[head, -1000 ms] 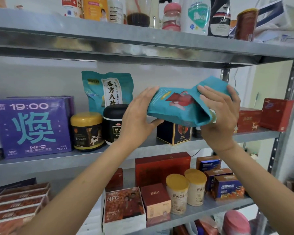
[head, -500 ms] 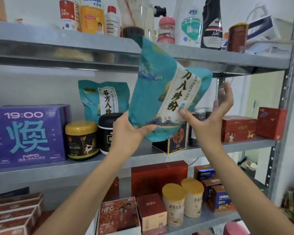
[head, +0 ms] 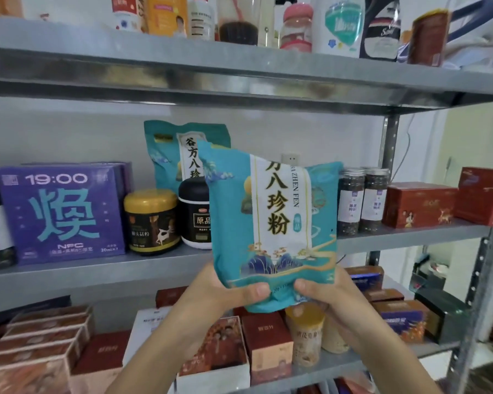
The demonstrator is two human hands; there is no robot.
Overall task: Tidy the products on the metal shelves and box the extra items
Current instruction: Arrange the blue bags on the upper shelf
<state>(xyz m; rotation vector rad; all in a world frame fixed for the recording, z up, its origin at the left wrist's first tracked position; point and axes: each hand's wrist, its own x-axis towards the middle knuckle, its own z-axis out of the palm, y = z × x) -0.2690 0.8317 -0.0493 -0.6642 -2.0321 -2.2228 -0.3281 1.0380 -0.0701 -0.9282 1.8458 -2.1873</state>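
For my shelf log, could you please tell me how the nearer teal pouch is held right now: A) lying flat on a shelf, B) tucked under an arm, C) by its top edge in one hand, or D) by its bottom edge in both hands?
D: the left hand and right hand both grip the bottom edge of the upright teal pouch.

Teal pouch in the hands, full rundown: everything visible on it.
The teal soft-film pouch is upright, front to the camera. It has a white centre panel with dark gold-edged Chinese characters, "ZHEN FEN" down the side, and blue and gold mountain art below. Its top edge is crumpled. The left hand and right hand grip its bottom edge, thumbs on the front. It is held in front of the grey metal middle shelf, hiding part of a black jar.
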